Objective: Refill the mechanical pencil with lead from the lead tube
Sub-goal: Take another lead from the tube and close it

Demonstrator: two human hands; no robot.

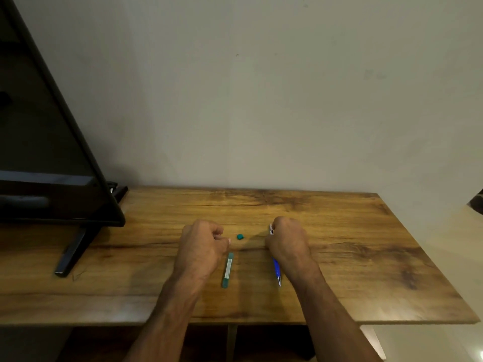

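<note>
The single head-worn camera is looking forward and down from above the near edge of the worktop (339, 257), facing the wall (261, 100) closely.

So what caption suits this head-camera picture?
Right hand grips blue mechanical pencil; teal lead tube and its cap lie on the wooden table.

Right hand (287, 242) grips blue pencil (276, 270); lead tube (227, 269) lies beside left hand (201, 246).
</note>
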